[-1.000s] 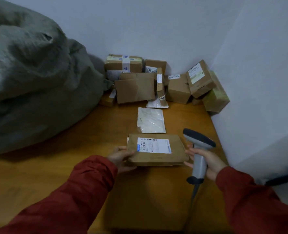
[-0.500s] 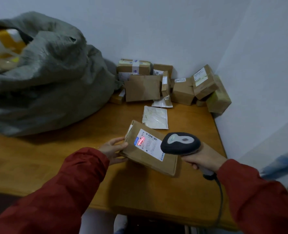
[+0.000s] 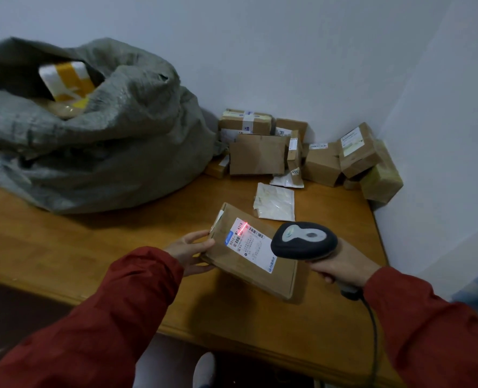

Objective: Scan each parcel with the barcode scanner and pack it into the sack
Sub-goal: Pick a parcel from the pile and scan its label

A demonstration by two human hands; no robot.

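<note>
Brown parcel [image 3: 274, 271], one, pinched by left hand [image 3: 189, 252]; right hand [image 3: 341, 265] clasps one barcode scanner [image 3: 303, 241]; one sack [image 3: 114, 152] behind.

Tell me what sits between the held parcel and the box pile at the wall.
In the head view, a flat white pouch lies on the table between the held parcel and the box pile.
</note>
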